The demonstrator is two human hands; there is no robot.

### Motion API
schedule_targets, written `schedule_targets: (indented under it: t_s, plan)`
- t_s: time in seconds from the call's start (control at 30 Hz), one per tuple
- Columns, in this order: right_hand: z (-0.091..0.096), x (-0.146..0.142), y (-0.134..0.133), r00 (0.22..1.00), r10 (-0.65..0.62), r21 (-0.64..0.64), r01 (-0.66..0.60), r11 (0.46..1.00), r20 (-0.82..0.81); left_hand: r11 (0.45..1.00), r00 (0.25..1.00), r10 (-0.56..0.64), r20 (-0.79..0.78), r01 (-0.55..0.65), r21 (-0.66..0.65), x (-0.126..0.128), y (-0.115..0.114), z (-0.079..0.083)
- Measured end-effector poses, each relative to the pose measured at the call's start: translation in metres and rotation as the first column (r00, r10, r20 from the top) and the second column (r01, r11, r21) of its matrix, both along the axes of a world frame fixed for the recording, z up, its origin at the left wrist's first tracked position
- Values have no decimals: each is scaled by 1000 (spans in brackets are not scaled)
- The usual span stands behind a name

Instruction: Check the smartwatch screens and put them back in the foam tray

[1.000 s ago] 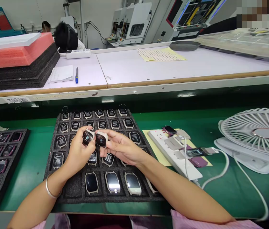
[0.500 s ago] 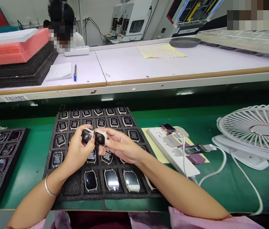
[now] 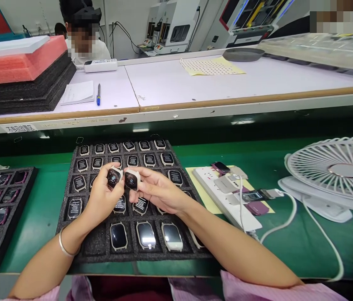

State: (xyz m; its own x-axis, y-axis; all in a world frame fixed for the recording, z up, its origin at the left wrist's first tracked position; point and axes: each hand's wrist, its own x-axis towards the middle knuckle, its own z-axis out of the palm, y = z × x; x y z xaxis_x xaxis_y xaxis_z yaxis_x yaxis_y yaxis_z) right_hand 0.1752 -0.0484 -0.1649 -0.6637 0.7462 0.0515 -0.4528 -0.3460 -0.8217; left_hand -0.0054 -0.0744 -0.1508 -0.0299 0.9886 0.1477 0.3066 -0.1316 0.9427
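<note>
My left hand (image 3: 104, 194) is closed round a smartwatch body (image 3: 114, 177) with a light case and a lit dark screen. A second, similar smartwatch body (image 3: 131, 180) is pinched in my right hand (image 3: 157, 190), its screen lit too. The two watches are side by side, nearly touching, with their screens facing me. Beneath both hands lies a black foam tray (image 3: 95, 244) whose compartments hold several more light-cased watches. Most of those screens show white text, while those in the front row, such as this watch (image 3: 119, 236), look dark or reflect light.
At left, another foam tray (image 3: 10, 225) holds purple-rimmed watches. To the right are a white power strip (image 3: 223, 196) with chargers and cables, and a white fan (image 3: 336, 175). A raised shelf (image 3: 163, 92) carries foam sheets (image 3: 22, 62), a notepad and a pen; a person sits beyond.
My hands and both watches stay almost in place. The person across the shelf has raised their head.
</note>
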Motion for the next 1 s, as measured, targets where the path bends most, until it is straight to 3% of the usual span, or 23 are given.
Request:
schedule_targets:
  t_s: [1.0]
  plan:
    - [-1, 0, 0, 1000, 7, -7, -7, 1000, -1, 1000, 998, 4, 60, -3, -9, 1, 1, 0]
